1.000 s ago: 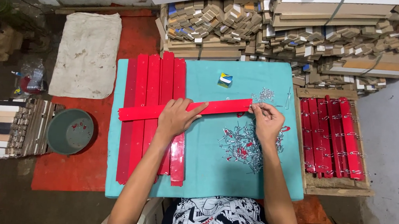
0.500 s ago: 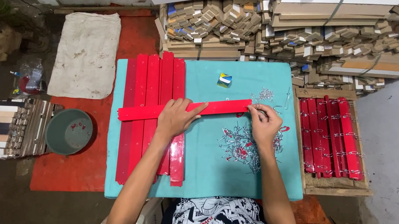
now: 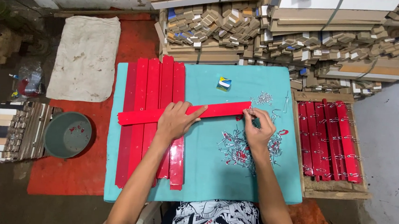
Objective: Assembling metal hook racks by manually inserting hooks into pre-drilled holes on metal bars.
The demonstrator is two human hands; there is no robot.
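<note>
My left hand [image 3: 176,120] presses the red strip [image 3: 185,112] flat across the bench [image 3: 204,173], fingers spread; my right hand [image 3: 257,130] pinches its end. I'd best hold it steady.

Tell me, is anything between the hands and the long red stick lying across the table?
No. The left hand lies flat on the red stick, and the right hand pinches at its right end. Nothing visible sits between them. The small metal hooks lie beside it on the teal cloth.

Right hand [image 3: 258,128] fingertips hide red strip [image 3: 185,113] end (metal bit there too small to tell).
</note>
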